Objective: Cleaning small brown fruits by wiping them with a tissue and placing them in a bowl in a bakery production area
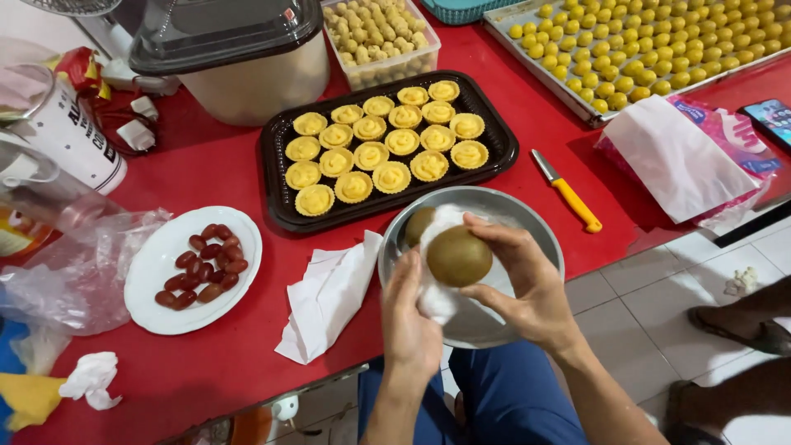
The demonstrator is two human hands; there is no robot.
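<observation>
Brown-green kiwi (458, 256), long axis roughly level, held over a metal bowl (527, 216): I log my right hand (527, 284) clasped around it, my left hand (409, 317) pressing white tissue (435, 301) beneath. Red table (214, 165), tiled floor (651, 297). Black tray (276, 177) holds yellow tarts (371, 154); white plate (152, 268) holds red grape tomatoes (206, 264); orange-handled knife (568, 194) nearby.

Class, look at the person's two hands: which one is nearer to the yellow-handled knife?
The right hand. It holds the kiwi over the metal bowl, with the knife just beyond it on the red table. The left hand is on the kiwi's far side, holding white tissue.
</observation>
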